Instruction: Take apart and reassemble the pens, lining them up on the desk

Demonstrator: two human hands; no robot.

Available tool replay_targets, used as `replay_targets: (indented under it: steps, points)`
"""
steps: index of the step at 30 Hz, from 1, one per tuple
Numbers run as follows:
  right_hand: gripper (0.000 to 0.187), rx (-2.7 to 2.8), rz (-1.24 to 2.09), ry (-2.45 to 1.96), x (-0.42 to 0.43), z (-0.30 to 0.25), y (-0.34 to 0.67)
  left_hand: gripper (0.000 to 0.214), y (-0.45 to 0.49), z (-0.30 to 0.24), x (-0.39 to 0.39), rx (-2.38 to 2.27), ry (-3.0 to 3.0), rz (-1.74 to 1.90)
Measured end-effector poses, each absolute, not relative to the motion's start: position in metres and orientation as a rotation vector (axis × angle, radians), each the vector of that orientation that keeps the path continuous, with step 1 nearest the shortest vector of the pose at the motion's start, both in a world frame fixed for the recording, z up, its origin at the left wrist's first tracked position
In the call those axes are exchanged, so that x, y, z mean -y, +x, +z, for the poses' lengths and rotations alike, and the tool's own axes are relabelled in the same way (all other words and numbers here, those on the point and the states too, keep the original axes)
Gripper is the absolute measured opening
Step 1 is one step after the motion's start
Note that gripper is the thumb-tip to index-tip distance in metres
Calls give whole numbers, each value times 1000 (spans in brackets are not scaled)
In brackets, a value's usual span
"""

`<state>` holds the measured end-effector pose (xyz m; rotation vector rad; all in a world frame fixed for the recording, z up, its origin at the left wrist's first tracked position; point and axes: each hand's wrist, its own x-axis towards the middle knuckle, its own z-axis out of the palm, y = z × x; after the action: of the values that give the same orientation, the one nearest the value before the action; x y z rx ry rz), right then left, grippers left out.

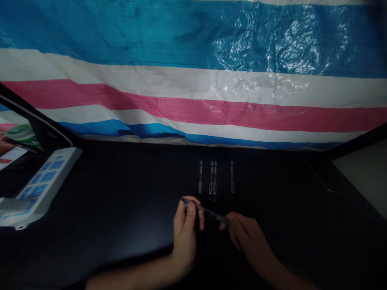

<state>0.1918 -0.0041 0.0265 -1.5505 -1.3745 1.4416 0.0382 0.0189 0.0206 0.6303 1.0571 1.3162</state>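
Note:
Between my two hands a slim pen (208, 212) slants down to the right, held above the black table. My left hand (186, 225) pinches its upper left end between thumb and fingers. At the lower right end, my right hand (244, 231) is closed around the tip part, which its fingers hide. Beyond the hands several more pens lie upright in a row: one pen (200, 179) at the left, a touching pair with a pen (211, 179) and its neighbour (215, 179), and a separate pen (232, 177) at the right.
A white power strip (45, 185) with blue socket faces lies at the left, something white plugged into its near end. Striped plastic sheeting (193, 80) hangs behind the black table (127, 193). A green-and-white container (22, 135) shows at the far left, beyond a dark frame.

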Motion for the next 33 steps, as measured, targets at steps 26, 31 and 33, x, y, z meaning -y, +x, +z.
replay_targets:
  steps: [26, 31, 33]
  points:
    - [16, 1429, 1315, -1510, 1, 26, 191, 32, 40, 23, -23, -1033, 567, 1359]
    - [31, 1492, 1365, -1545, 1, 25, 192, 32, 40, 24, -23, -1026, 530, 1385]
    - [28, 1499, 1374, -1529, 2, 25, 193, 31, 40, 24, -22, -1030, 542, 1382]
